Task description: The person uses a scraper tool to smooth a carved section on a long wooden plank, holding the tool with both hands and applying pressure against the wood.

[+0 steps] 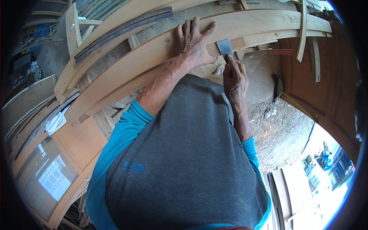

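Observation:
A long, pale brown wooden board [134, 57] runs across in front of me, bent by the lens. On it rests my left hand [194, 44], palm down with the fingers spread. To its right, my right hand [235, 76] grips a putty knife [224, 48] with a wide grey blade. The blade's end lies over the board's near edge, and my index finger stretches along the tool. The handle is mostly hidden inside the hand. A second wooden strip [255, 38] shows below the board, beside the blade.
A dark strip of wood [124, 33] lies beyond the board at the left. Narrow upright slats [302, 32] stand near its right end, close to a brown wooden panel [326, 76]. A white cloth [56, 122] hangs at the left above a glazed wooden door [78, 147].

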`<state>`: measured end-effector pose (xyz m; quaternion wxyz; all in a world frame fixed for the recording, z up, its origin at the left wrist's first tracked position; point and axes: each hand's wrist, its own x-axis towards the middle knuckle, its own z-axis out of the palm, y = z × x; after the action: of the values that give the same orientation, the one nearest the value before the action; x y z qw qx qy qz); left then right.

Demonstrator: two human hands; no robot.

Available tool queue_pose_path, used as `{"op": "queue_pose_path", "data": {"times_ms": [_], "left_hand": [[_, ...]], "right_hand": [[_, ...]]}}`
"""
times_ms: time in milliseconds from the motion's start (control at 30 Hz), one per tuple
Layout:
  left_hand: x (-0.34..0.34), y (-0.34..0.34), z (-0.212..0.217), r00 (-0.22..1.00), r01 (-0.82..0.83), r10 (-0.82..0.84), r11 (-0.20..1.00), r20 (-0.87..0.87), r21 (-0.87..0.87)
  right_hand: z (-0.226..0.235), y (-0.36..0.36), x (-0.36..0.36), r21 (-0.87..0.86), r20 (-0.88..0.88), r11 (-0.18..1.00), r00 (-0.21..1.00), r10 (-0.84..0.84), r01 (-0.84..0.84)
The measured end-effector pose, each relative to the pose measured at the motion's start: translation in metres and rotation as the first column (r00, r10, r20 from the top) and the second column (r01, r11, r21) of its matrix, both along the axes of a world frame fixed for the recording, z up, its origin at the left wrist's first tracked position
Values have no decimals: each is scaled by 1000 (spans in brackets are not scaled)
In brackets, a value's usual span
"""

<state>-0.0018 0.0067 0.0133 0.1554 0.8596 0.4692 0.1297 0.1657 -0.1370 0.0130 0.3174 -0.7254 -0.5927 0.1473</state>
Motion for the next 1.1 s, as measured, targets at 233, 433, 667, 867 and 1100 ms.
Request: {"op": "queue_pose_path", "data": {"times_ms": [233, 433, 667, 867, 1100], "left_hand": [[0, 0, 3, 1000, -1, 1, 1000, 9, -4], [0, -1, 1, 1000, -4, 4, 1000, 14, -5], [-1, 0, 0, 1000, -7, 8, 1000, 20, -9], [2, 1, 5, 1000, 5, -5, 1000, -4, -3], [2, 1, 12, 997, 12, -11, 1000, -73, 11]], "right_hand": [[-4, -7, -6, -13, -11, 998, 998, 58, -58], [-8, -10, -3, 43, -1, 998, 999, 53, -53], [-8, -15, 6, 50, -16, 999, 1000, -10, 11], [-18, -29, 14, 103, 88, 993, 995, 53, -62], [-26, -34, 13, 112, 24, 984, 989, -144, 140]]}}
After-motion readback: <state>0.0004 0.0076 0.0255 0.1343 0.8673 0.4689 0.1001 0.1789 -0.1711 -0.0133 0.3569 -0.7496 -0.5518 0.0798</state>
